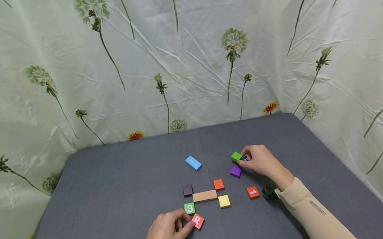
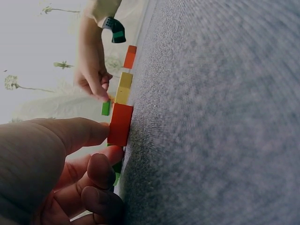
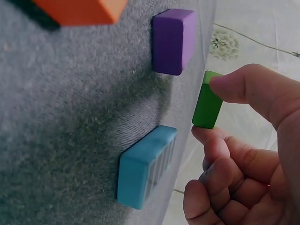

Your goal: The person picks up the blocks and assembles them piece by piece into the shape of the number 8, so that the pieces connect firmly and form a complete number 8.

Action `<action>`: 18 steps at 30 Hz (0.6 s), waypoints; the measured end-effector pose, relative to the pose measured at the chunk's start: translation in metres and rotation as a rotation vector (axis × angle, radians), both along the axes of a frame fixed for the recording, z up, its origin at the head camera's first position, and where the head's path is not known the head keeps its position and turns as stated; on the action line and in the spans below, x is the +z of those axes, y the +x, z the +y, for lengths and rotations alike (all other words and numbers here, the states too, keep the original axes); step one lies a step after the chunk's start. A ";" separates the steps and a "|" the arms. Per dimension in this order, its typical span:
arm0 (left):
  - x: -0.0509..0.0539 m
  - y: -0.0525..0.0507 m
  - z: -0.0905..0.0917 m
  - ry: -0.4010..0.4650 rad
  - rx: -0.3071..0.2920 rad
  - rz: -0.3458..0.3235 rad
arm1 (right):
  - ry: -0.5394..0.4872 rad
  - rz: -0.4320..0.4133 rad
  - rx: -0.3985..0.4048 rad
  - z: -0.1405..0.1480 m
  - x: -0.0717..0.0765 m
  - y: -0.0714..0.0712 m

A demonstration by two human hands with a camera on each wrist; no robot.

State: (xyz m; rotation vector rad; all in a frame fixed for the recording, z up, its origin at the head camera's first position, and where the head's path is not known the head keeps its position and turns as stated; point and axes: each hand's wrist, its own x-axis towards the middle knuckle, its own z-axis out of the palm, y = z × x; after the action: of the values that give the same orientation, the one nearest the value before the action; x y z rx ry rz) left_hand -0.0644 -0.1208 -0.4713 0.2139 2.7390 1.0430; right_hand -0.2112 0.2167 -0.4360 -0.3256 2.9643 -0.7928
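My left hand [image 1: 168,230] pinches a red block marked R [image 1: 197,221] between thumb and index finger, down on the grey table. A green block marked 3 [image 1: 190,208] is right by these fingertips. At the right, my right hand [image 1: 262,160] holds a plain green block [image 3: 207,101] between thumb and index finger, raised off the surface. Beneath that hand lies a blue block [image 3: 140,171] with stripes on one face, mostly hidden in the head view. A purple block [image 3: 172,42] rests close by.
A wooden plank [image 1: 204,196] lies mid-table, with a dark block [image 1: 187,190], an orange-red block [image 1: 218,185] and a yellow block [image 1: 224,201] around its ends. Farther back is a light blue block [image 1: 193,163]. A red block marked 1 [image 1: 252,192] sits near the right wrist.
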 end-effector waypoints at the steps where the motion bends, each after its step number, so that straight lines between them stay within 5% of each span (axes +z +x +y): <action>1: 0.000 0.000 0.000 0.000 0.001 0.002 | -0.002 0.003 0.003 0.000 0.000 0.002; 18: 0.000 0.000 0.000 0.004 -0.002 0.002 | -0.016 0.039 0.049 -0.006 0.013 0.029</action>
State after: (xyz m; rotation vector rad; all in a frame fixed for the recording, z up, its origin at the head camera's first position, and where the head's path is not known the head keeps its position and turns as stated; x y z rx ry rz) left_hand -0.0641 -0.1213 -0.4713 0.2179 2.7379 1.0487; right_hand -0.1824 0.2108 -0.4230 -0.4177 2.9745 -0.8141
